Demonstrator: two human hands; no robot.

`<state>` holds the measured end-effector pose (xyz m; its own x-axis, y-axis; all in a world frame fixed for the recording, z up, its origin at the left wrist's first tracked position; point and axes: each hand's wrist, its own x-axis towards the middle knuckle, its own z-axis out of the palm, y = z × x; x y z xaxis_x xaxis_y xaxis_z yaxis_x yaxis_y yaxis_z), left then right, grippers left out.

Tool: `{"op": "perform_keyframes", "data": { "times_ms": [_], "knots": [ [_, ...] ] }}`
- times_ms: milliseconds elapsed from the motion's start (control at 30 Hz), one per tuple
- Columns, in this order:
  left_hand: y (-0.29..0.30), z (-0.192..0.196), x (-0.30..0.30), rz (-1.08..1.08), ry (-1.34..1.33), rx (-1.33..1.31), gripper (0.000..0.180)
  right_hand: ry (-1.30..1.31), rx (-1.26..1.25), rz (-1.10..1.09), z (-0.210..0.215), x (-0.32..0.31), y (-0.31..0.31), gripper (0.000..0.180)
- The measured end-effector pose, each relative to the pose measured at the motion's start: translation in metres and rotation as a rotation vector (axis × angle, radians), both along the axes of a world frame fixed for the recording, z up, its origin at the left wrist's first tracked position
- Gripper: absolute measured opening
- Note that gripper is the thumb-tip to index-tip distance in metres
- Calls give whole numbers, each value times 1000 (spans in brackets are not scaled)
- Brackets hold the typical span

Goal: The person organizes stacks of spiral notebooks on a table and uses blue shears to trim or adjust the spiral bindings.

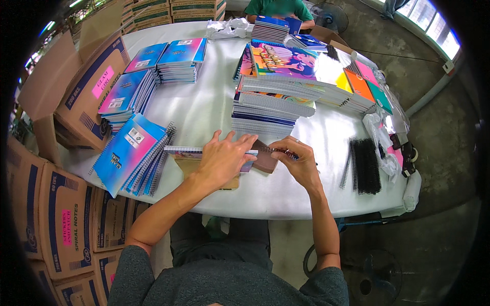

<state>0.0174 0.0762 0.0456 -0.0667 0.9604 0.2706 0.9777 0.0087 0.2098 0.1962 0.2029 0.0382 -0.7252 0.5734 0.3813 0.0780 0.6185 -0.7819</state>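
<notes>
Slim pale-edged paper notebook (185,150), near the white-covered counter's (209,107) front edge: likely light, bendy, slick. Your left hand (220,159) lies spread over it; right hand (300,157) pinches a thin dark spiral coil (292,155). Steady the notebook's edges; pinch lightly.

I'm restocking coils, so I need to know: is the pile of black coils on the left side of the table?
No, the black coils lie on the table to the right of the right hand.

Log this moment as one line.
left hand: over notebook | right hand: pinching dark coil | between hands: brown block | far right: black coils
</notes>
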Motion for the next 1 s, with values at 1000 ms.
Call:
{"op": "perform_keyframes", "data": {
  "times_ms": [1000],
  "knots": [
    [4, -5, 7, -126, 108, -96, 62, -781, 542, 498, -72, -32, 72, 58]
  ]
}}
